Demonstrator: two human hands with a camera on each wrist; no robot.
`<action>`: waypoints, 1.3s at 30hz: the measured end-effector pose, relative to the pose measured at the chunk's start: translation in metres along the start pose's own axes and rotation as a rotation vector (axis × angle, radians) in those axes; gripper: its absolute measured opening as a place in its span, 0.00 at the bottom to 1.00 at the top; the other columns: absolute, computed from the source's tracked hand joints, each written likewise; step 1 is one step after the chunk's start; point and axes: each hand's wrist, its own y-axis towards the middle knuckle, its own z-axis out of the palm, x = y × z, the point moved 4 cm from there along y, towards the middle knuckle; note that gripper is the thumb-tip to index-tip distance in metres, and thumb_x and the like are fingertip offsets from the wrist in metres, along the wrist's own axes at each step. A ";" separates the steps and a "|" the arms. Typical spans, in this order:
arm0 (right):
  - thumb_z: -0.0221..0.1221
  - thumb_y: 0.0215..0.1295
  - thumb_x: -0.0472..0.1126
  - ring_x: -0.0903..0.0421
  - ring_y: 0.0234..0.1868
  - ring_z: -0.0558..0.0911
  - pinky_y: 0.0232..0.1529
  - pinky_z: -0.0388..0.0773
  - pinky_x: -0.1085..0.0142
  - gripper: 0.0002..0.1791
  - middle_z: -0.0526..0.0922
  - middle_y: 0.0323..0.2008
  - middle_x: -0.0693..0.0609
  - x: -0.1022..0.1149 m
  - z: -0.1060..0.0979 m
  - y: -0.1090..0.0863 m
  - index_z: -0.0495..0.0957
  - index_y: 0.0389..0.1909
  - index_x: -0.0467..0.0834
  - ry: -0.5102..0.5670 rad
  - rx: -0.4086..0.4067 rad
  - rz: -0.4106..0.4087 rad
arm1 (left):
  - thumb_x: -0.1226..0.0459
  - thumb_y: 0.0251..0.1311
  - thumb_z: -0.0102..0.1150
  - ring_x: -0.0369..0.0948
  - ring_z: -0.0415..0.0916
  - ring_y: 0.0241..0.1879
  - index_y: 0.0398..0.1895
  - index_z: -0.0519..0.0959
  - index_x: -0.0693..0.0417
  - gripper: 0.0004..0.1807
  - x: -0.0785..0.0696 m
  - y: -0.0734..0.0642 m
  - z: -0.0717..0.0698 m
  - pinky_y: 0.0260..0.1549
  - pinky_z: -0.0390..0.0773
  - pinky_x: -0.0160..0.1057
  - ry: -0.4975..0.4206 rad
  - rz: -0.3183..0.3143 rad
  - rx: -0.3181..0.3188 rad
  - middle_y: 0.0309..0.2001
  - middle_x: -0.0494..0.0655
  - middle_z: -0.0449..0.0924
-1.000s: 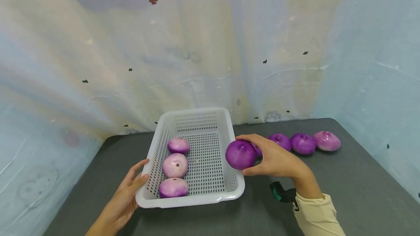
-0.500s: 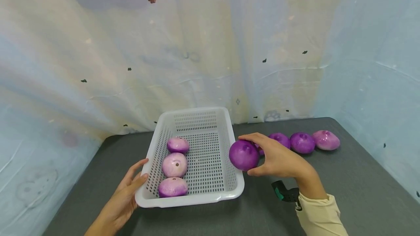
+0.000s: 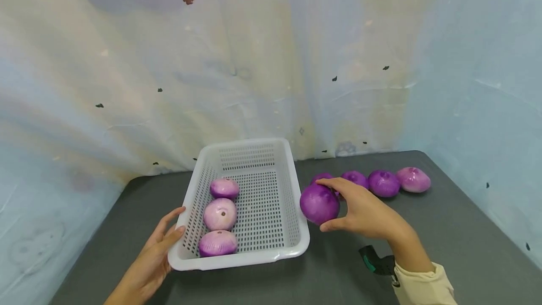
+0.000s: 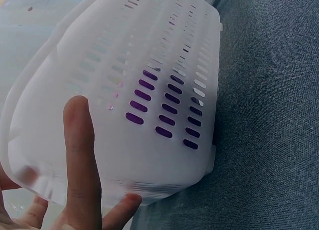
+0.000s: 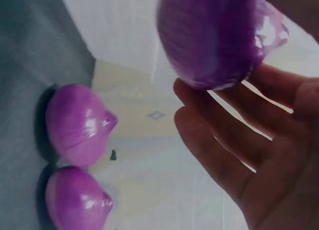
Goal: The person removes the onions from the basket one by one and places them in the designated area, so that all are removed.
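Observation:
My left hand [image 3: 148, 258] grips the left rim of a white slotted plastic basket [image 3: 260, 211]; in the left wrist view its fingers [image 4: 79, 155] lie against the outer wall. Three pale purple onions [image 3: 220, 214] form a column along the basket's left side. Beside the right rim, my right hand [image 3: 368, 213] holds a shiny dark purple onion [image 3: 318, 205] between thumb and fingers, its tip facing up. The right wrist view shows the held onion [image 5: 212, 38] at the fingertips.
Behind the right hand, several onions [image 3: 383, 183] sit in a row on the dark grey table [image 3: 338, 272]; the rightmost onion [image 3: 413, 180] is paler. A patterned curtain [image 3: 254, 84] hangs around the back and sides.
My right hand has drawn the dark onion slightly right and down, off the basket's right rim. An onion behind it shows more. The left hand and basket keep their places.

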 end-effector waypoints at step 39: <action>0.77 0.45 0.47 0.38 0.66 0.72 0.63 0.70 0.41 0.47 0.74 0.64 0.39 -0.050 0.009 -0.007 0.70 0.68 0.40 -0.107 0.015 0.013 | 0.56 0.77 0.44 0.38 0.79 0.53 0.75 0.49 0.30 0.28 -0.004 -0.002 0.000 0.40 0.85 0.49 -0.029 0.026 0.018 0.56 0.23 0.75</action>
